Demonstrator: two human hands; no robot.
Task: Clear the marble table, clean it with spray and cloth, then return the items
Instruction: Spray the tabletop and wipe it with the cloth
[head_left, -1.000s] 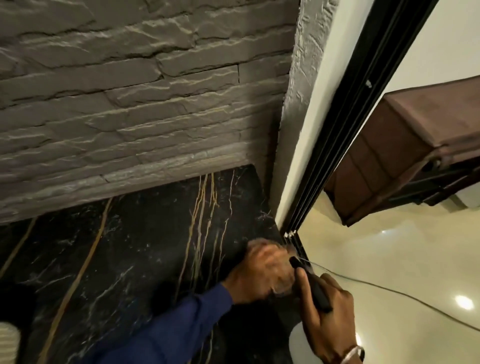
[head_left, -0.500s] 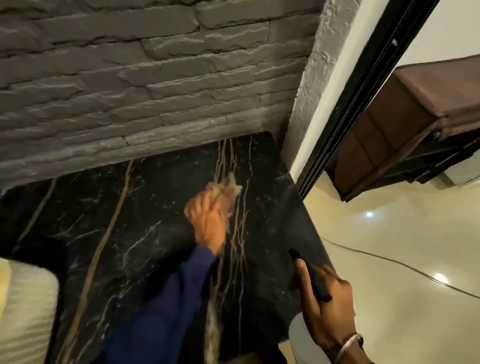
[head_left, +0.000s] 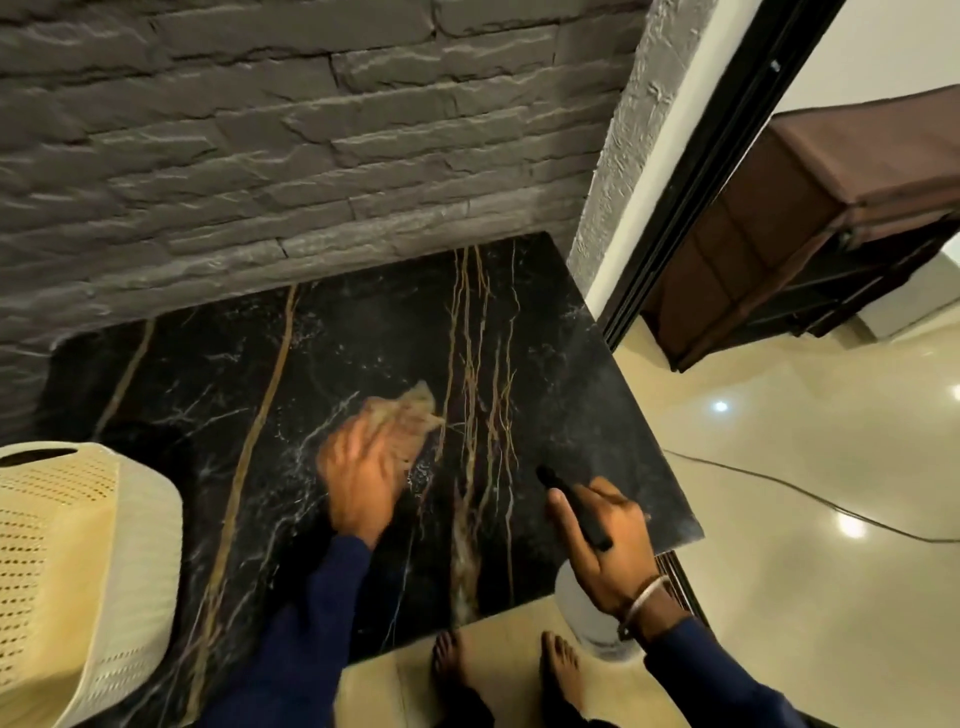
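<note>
A black marble table (head_left: 218, 395) with gold veins stands against a grey stone wall. My left hand (head_left: 358, 483) presses a beige cloth (head_left: 410, 415) flat on the middle of the tabletop; hand and cloth are blurred by motion. My right hand (head_left: 605, 540) is near the table's front right corner, closed on a spray bottle whose black nozzle (head_left: 571, 506) points over the marble. The bottle's white body (head_left: 582, 613) hangs below the wrist, past the table's front edge.
A cream perforated basket (head_left: 67, 566) sits at the table's left front. The grey stone wall (head_left: 260, 130) backs the table. To the right are a black door frame (head_left: 691, 171), a brown cabinet (head_left: 810, 218), glossy floor with a cable (head_left: 810, 493). Bare feet (head_left: 504, 670) stand by the front edge.
My left hand swept the cloth from the table's right edge toward the far middle, then back nearer. The view pulled back, and the basket and feet came into sight. My right hand kept holding the spray bottle.
</note>
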